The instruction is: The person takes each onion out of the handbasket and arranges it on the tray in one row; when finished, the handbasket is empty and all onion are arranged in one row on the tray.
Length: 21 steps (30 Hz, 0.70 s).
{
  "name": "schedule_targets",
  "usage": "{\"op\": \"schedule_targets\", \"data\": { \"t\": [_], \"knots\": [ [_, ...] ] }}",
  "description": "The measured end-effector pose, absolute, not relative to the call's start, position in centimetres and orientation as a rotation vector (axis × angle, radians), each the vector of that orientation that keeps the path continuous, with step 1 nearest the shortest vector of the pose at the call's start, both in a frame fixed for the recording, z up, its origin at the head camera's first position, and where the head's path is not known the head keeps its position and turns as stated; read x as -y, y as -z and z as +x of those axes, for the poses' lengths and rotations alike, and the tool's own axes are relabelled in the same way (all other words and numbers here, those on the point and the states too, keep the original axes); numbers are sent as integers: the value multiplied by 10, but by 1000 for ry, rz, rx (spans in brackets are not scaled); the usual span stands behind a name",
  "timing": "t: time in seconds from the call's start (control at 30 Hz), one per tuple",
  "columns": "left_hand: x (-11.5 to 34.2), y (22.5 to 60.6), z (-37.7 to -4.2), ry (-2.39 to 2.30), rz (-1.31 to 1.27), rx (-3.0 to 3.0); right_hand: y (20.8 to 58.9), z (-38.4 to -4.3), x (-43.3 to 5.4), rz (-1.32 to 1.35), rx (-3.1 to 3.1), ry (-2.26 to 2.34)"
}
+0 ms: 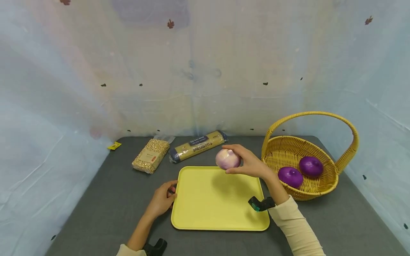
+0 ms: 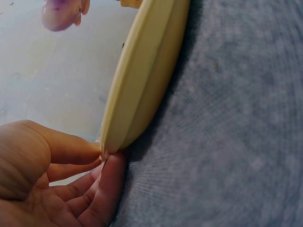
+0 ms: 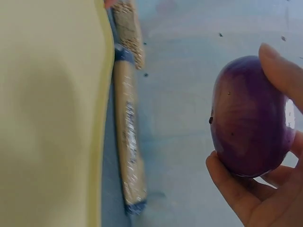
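In the head view my right hand (image 1: 250,163) holds a shiny purple-and-white onion (image 1: 228,159) above the back part of a yellow tray (image 1: 214,206). Thumb and fingers wrap its sides, as the right wrist view shows with the onion (image 3: 251,118) looking deep purple. At the tray's left edge, my left hand (image 1: 161,198) pinches the rim. Up close, the left wrist view has the thumb and fingers on the tray's corner (image 2: 137,90). Two more purple onions, one nearer (image 1: 290,177) and one farther (image 1: 311,166), lie in a yellow wicker basket (image 1: 275,151) to the right.
Behind the tray lie a spaghetti packet (image 1: 199,145) and, farther left, a clear bag of pale yellow grains or beans (image 1: 151,156). A small yellow packet (image 1: 114,145) is at the table's back left corner. The basket's tall handle (image 1: 310,113) arches above it. Pale sheeting (image 1: 205,71) surrounds the grey table.
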<state>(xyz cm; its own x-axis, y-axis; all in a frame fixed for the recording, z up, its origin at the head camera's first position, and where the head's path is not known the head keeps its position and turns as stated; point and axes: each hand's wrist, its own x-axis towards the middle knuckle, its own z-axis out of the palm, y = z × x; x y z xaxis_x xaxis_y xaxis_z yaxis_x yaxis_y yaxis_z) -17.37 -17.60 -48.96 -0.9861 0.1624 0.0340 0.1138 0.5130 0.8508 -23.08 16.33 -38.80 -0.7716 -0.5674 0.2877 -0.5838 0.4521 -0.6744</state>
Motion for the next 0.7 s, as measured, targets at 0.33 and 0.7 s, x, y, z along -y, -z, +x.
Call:
{"op": "schedule_targets", "data": {
  "t": [0.33, 0.7],
  "knots": [
    [175, 488, -172, -1517, 301, -2716, 413, -236, -125, 1109, 2679, -1246],
    [175, 489, -175, -1523, 234, -2678, 444, -240, -89, 1195, 2706, -1224]
  ]
}}
